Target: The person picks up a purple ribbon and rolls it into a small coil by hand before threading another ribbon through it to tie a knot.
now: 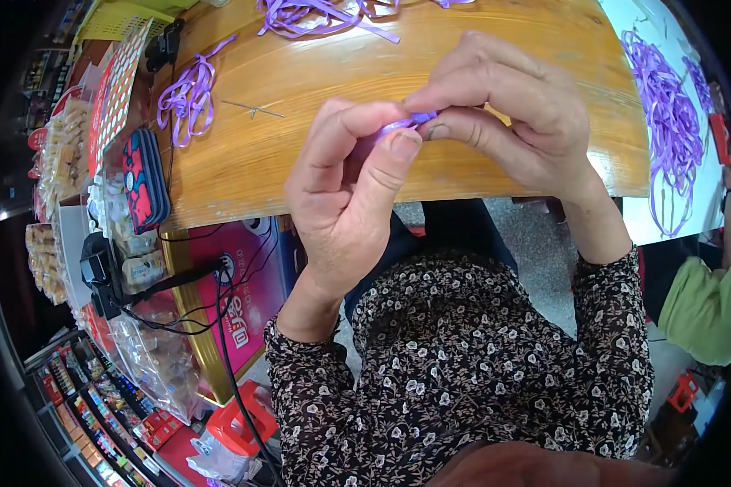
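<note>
The purple ribbon (423,118) is up in the air over the near edge of the wooden bench (244,174), right between the two hands. The left hand (345,183) has its grip closed, with the thumb and the pointing finger pinching the ribbon. The right hand (516,105) has its grip closed too — the tips of its thumb and pointing finger are squeezed on the other end of the same bit.

The work on this piece looks part done. Only a small bit of the ribbon shows, so I cannot tell if it has a knot, a fold or just a twist in it. It is not let go or set down yet, so this one seems not finished.

On the left of the bench lies a small loose bunch of ribbon (191,96), with a thin stick (253,109) near it. More ribbon strips (374,31) lie at the far edge. A big heap of ribbon (664,105) sits on the white bench (640,223) at the right — I cannot tell which of these piles are done and which are left to do.
</note>
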`<state>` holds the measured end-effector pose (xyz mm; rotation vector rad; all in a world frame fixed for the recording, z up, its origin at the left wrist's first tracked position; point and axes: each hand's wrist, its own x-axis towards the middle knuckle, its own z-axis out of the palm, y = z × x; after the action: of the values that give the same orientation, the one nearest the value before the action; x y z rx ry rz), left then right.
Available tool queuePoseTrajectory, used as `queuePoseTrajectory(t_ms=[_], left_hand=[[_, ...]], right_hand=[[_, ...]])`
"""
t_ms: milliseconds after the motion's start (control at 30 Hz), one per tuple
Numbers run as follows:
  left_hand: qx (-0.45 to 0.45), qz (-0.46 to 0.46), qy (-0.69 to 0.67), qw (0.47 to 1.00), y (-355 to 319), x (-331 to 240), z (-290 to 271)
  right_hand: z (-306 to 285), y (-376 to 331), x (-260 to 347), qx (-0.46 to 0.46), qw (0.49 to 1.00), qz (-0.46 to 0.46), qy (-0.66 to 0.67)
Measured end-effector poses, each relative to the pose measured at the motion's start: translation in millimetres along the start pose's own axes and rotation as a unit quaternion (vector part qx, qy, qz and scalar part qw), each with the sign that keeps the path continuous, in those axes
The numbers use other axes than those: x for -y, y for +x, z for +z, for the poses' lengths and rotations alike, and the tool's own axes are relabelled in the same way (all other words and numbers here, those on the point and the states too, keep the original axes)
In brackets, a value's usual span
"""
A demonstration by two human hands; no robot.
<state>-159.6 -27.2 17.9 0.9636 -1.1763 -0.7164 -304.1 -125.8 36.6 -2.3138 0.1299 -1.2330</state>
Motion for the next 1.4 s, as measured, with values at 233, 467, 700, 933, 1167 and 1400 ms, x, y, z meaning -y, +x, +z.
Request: queuePoseTrajectory(t_ms=[233,467,700,933,1167,1400], left_hand=[[-0.021,-0.105,-0.14,0.984,-1,0,-2],[-0.032,-0.129,-0.156,0.979,-2,11,-1],[-0.064,-0.141,-0.224,0.962,-2,18,2],[-0.087,-0.199,-0.305,0.927,-3,25,7],[-0.067,-0.219,-0.327,0.917,-2,24,7],[-0.059,-0.266,-0.407,0.872,-2,30,5]], right_hand=[[1,-13,-2,0.01,0.984,0.124,0.125],[0,-20,-2,-0.056,0.927,0.205,0.31],[-2,-22,-12,-0.083,0.854,0.208,0.469],[8,-21,-14,-0.085,0.9,0.195,0.381],[16,-20,-12,-0.063,0.954,0.169,0.242],[19,-22,-15,-0.038,0.973,0.173,0.15]])
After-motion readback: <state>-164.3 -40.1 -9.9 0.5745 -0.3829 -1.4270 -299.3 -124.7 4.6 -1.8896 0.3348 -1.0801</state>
